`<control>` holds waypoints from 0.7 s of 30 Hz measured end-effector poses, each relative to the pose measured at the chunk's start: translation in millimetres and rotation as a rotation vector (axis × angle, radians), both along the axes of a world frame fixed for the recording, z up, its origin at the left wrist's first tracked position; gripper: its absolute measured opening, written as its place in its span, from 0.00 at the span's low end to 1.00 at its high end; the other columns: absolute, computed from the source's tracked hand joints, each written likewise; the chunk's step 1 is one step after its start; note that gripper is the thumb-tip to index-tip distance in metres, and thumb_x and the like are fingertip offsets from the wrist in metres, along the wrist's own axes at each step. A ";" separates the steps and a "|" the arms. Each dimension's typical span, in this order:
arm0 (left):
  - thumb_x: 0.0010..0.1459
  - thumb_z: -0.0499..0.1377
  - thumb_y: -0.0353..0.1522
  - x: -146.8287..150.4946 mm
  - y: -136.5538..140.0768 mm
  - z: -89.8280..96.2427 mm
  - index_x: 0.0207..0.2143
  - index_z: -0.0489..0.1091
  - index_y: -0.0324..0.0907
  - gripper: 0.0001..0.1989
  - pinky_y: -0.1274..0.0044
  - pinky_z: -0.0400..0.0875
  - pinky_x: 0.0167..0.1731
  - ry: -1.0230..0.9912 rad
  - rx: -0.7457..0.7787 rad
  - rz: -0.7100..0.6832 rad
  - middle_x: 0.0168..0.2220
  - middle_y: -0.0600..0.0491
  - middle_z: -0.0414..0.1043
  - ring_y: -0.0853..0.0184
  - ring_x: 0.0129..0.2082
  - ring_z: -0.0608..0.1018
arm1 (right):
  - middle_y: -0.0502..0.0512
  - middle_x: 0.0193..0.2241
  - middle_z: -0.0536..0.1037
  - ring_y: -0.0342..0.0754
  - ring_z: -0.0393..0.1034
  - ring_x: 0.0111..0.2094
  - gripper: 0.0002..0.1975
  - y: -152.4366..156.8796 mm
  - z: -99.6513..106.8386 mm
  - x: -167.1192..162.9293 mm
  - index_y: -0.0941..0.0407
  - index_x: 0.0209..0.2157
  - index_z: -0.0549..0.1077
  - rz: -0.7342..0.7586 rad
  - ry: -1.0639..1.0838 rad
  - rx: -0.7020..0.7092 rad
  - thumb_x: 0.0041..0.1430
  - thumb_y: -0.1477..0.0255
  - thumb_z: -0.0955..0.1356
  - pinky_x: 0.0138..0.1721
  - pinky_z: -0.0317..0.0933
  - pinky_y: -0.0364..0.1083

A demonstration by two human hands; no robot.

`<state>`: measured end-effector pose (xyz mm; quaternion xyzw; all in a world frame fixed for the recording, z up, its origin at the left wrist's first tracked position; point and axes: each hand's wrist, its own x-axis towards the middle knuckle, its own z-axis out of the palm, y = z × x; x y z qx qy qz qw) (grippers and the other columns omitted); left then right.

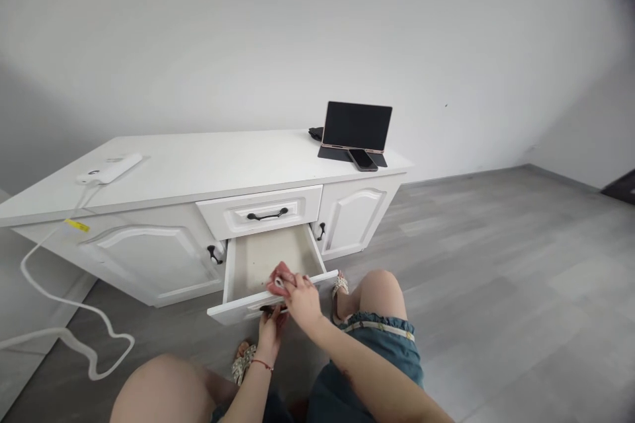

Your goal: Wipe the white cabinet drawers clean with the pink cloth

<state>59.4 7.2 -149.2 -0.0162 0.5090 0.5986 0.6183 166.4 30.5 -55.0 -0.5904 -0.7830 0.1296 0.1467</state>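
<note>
A white lower drawer (229, 312) is pulled out of the cabinet, its pale inner floor showing with a few small dark specks. My right hand (303, 301) is closed on a crumpled reddish-pink cloth (278, 272) with a white patch. It holds the cloth at the inner side of the drawer front, near the top edge. Below it, my left hand (272, 334), a thin red cord on its wrist, has its fingers curled at the dark drawer handle (266, 308). Parts of both the handle and those fingers are hidden.
The shut upper drawer (233, 221) sits above. On the white cabinet top (213, 152) are a tablet (357, 125) on a stand, a phone (363, 160) and a white power strip (112, 168). Its white cable (59, 304) loops down on the left. My knees flank the drawer.
</note>
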 end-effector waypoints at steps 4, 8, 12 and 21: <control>0.54 0.59 0.18 -1.2 -1.1 -2.5 0.25 0.64 0.41 0.12 0.76 0.75 0.34 -0.025 -0.009 0.006 0.26 0.53 0.76 0.68 0.27 0.80 | 0.61 0.46 0.70 0.54 0.67 0.44 0.23 -2.3 -2.5 59.2 0.46 0.59 0.67 -0.198 -0.022 -0.007 0.64 0.68 0.61 0.51 0.57 0.50; 0.55 0.59 0.19 -1.2 -3.3 0.1 0.26 0.64 0.41 0.12 0.75 0.76 0.36 -0.042 -0.021 0.012 0.26 0.53 0.77 0.69 0.28 0.81 | 0.63 0.46 0.70 0.56 0.66 0.45 0.21 0.5 -4.6 96.6 0.46 0.58 0.69 -0.352 -0.065 -0.006 0.64 0.66 0.60 0.48 0.57 0.51; 0.57 0.57 0.19 -0.4 -3.6 1.8 0.26 0.64 0.41 0.11 0.75 0.75 0.36 -0.039 -0.009 0.006 0.26 0.52 0.77 0.70 0.28 0.80 | 0.64 0.53 0.68 0.58 0.65 0.50 0.24 1.1 -13.2 118.9 0.49 0.61 0.65 -0.543 0.011 -0.087 0.65 0.65 0.58 0.51 0.57 0.54; 0.54 0.60 0.19 2.0 -2.2 4.0 0.26 0.66 0.41 0.11 0.75 0.74 0.34 -0.013 -0.038 0.019 0.26 0.54 0.77 0.68 0.27 0.80 | 0.62 0.49 0.74 0.55 0.73 0.47 0.28 -21.7 -46.2 83.0 0.53 0.62 0.50 -0.883 0.838 -0.376 0.62 0.64 0.54 0.41 0.69 0.51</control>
